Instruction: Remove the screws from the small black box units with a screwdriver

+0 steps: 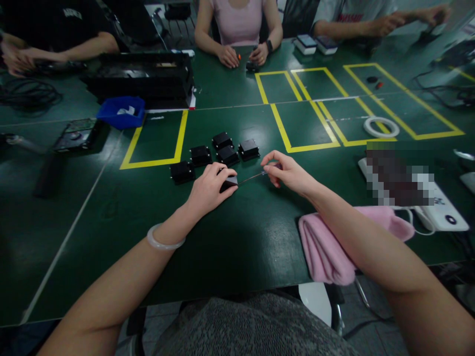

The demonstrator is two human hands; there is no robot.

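Black box (230, 181) mostly beneath left hand (211, 187)

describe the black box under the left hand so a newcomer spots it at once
On the green table, find the cluster of black boxes near the middle. At its near edge, the left hand partly covers one black box. Unlike the other five, it is held, and a thin tool in the right hand points at it.
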